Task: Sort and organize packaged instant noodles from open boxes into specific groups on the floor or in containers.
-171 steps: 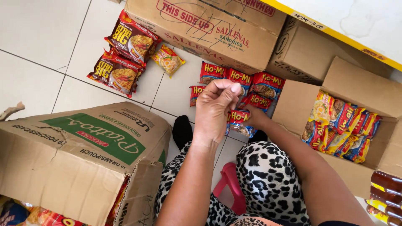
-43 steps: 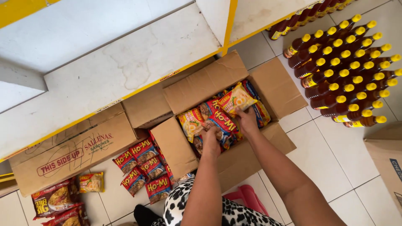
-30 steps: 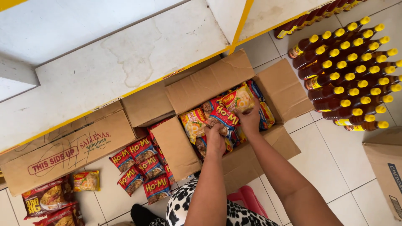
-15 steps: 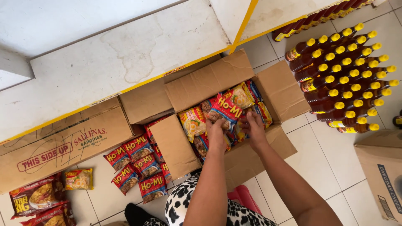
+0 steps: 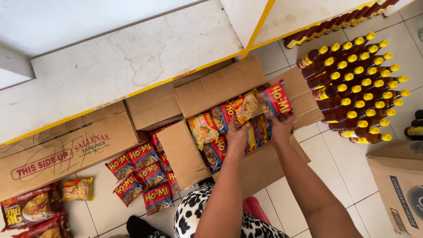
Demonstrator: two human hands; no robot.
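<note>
White floor tiles (image 5: 339, 176) carry an open cardboard box (image 5: 220, 88) packed with noodle packets (image 5: 205, 130). The right hand (image 5: 282, 125) grips a red noodle packet (image 5: 278, 99) by its lower edge, fingers closed on it, raised above the box's right side. The left hand (image 5: 237, 134) rests on the packets inside; whether its fingers pinch one cannot be told. This looks like lifting packets out, so clearing the flap comes next. More red packets (image 5: 145, 176) lie left; yellow-capped bottles (image 5: 357, 88) stand right, partly cut off.
</note>
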